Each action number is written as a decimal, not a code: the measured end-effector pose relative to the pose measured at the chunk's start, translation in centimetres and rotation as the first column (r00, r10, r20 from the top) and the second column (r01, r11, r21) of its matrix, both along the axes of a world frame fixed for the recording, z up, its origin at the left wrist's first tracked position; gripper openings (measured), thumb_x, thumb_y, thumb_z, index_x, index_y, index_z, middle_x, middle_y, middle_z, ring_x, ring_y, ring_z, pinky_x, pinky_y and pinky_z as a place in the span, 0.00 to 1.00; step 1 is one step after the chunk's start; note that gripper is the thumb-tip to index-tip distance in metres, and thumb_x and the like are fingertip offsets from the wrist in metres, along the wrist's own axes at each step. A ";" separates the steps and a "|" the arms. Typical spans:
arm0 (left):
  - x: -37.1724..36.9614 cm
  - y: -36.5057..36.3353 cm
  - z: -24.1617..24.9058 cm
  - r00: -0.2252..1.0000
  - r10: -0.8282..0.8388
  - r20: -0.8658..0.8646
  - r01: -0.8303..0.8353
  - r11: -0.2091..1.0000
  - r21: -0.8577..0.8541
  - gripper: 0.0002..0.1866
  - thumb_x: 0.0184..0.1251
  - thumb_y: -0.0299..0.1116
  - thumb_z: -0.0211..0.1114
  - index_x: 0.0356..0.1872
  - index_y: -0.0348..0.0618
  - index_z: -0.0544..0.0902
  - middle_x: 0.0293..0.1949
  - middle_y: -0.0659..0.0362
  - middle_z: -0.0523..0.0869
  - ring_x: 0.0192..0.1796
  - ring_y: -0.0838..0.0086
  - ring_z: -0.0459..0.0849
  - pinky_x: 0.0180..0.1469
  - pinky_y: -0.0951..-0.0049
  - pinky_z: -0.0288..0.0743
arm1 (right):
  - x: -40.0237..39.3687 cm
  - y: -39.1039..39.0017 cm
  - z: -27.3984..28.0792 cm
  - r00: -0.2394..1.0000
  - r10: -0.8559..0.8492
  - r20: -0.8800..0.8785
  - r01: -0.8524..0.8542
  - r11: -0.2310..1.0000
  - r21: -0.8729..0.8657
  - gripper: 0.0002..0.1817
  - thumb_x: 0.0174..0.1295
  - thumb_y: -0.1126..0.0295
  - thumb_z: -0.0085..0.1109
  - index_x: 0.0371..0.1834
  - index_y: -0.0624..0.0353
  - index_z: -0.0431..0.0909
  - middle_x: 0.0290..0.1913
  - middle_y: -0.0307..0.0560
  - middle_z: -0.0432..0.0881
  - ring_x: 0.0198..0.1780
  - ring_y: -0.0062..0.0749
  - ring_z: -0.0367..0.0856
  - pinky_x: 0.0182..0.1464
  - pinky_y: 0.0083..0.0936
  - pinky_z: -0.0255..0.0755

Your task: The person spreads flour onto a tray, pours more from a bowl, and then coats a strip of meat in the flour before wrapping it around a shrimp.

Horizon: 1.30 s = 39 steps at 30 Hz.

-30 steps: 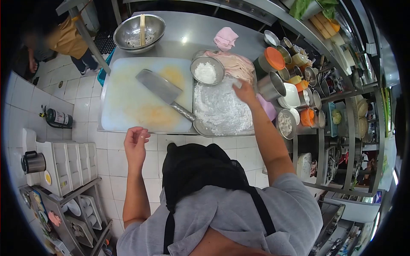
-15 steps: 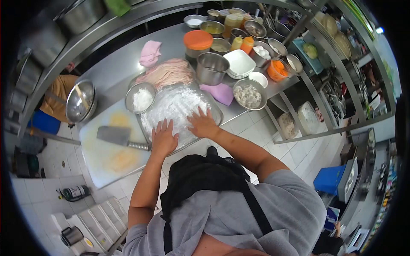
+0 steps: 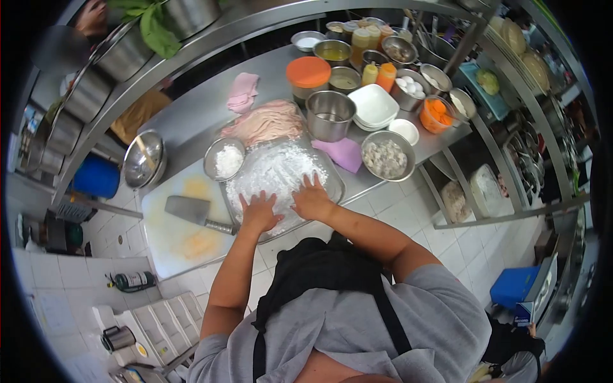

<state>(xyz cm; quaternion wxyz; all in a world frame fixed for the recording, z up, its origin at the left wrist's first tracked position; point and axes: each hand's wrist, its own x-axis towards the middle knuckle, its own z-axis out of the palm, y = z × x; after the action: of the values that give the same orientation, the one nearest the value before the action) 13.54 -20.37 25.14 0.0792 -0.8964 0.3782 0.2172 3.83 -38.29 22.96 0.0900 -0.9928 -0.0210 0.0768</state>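
Note:
My left hand [image 3: 260, 213] lies palm down with spread fingers on the near left part of a metal tray [image 3: 340, 190]. On the tray's near right part rests my right hand [image 3: 313, 199], its fingers also apart. A thick layer of white powder [image 3: 278, 167] like flour lies beneath both hands. Pale pink, thin folded pieces of what looks like raw meat or skin [image 3: 268, 122] are heaped at the tray's far end. A metal bowl of white powder [image 3: 227, 159] stands at its left edge. The cleaver [image 3: 190, 209] lies left of my left hand on a stained white cutting board [image 3: 166, 246].
Right of the tray are a purple cloth [image 3: 341, 154], a bowl of greyish pieces [image 3: 387, 156], a deep pot [image 3: 330, 116] and stacked white dishes [image 3: 372, 107]. A metal shelf rail [image 3: 268, 29] crosses overhead. Nested bowls [image 3: 144, 159] sit left. Other people are partly visible at the upper left and lower right.
The camera view has shifted, so the table appears farther right and lower. My right hand has drawn slightly nearer my body; my left hand stays about in place on the powder.

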 end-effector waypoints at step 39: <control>-0.3 0.1 0.2 0.998 0.019 -0.052 -0.023 0.998 -0.063 0.48 0.55 0.55 0.77 0.76 0.54 0.67 0.79 0.46 0.62 0.78 0.42 0.60 0.72 0.26 0.55 | 3.7 -1.6 1.0 0.999 -0.018 -0.041 0.023 0.991 0.134 0.19 0.62 0.51 0.64 0.42 0.56 0.88 0.45 0.55 0.89 0.59 0.53 0.81 0.68 0.63 0.60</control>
<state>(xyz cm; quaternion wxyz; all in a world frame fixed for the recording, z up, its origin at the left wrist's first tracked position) 13.27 -20.27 25.29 0.0385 -0.8965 0.3774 0.2288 7.49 -39.87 23.95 0.1579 -0.9829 -0.0140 0.0938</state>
